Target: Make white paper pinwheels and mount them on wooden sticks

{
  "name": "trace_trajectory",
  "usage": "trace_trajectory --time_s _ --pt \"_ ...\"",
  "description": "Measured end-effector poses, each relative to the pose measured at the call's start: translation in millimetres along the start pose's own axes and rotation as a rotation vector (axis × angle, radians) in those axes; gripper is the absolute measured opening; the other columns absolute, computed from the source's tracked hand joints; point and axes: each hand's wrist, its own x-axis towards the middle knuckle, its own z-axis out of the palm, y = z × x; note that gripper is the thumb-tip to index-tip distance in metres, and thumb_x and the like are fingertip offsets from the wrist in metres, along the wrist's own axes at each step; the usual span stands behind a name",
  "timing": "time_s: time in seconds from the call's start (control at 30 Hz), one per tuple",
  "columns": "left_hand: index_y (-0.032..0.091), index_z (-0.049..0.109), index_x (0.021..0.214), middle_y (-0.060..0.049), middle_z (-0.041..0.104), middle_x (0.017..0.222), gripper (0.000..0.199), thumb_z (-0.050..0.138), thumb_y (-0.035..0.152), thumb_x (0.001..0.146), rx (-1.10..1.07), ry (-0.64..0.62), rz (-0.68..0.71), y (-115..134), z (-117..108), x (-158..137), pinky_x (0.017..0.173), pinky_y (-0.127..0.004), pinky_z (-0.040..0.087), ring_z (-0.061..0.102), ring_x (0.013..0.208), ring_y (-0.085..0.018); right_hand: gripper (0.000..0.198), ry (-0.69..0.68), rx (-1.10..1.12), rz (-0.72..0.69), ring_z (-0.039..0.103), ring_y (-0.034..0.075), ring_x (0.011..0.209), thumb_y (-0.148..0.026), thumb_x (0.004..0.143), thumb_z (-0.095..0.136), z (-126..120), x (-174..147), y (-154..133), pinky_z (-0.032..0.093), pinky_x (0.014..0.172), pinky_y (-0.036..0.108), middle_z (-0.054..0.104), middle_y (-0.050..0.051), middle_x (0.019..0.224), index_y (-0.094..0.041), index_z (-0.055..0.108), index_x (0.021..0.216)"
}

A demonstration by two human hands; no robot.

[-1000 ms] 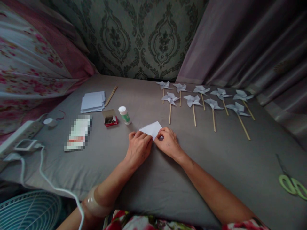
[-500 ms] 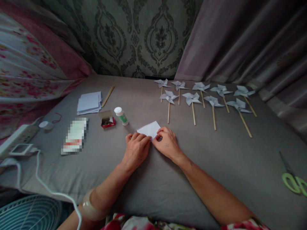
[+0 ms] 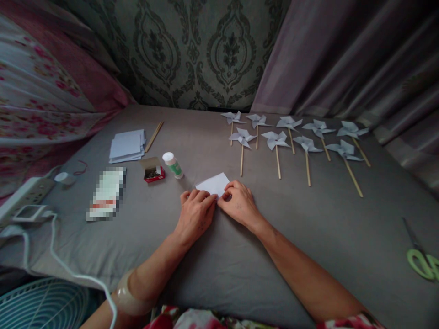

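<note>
A piece of white paper point(image 3: 213, 183) lies on the grey cloth in front of me, its near edge covered by my fingers. My left hand point(image 3: 198, 209) rests over the paper's near left side, fingers curled and pressed on it. At the near right edge, my right hand point(image 3: 239, 202) pinches the paper between thumb and forefinger. The two hands almost meet at the paper's near edge. Just beyond my left hand stands a glue stick point(image 3: 173, 165) with a white cap, apart from the paper.
Several white paper pinwheels point(image 3: 276, 140) on sticks lie at the back right. Left are a paper stack point(image 3: 126, 146), wooden sticks point(image 3: 154, 137), an open red box point(image 3: 153, 173) of small metal pieces, and a power strip point(image 3: 25, 198). Green-handled scissors point(image 3: 420, 262) lie far right.
Both hands stay almost still on the paper, with only a slight shift of the fingers. The view has moved very slightly.
</note>
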Motion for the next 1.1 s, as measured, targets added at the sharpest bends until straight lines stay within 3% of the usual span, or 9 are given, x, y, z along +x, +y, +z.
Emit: trace_trajectory --time_s 0.27,1.1 --pt "0.026 0.069 0.107 -0.004 0.070 0.091 0.025 0.046 0.027 0.094 0.023 -0.007 -0.008 0.7 1.4 0.9 0.086 -0.041 0.031 0.056 0.087 -0.021 0.010 -0.106 -0.034 0.045 0.057 0.019 0.092 -0.020 0.072 0.063 -5.7 4.2 -3.3 0.039 0.085 0.035 0.063 0.004 0.097 -0.018 0.066 0.063" --pt "0.026 0.068 0.108 -0.005 0.068 0.091 0.027 0.045 0.026 0.094 0.027 -0.041 -0.013 1.7 1.0 2.0 0.086 -0.042 0.031 0.056 0.086 -0.021 0.009 -0.140 -0.072 0.042 0.057 0.018 0.090 -0.021 0.071 0.064 -8.0 7.7 -4.4 0.040 0.083 0.033 0.064 0.005 0.096 -0.018 0.066 0.063"
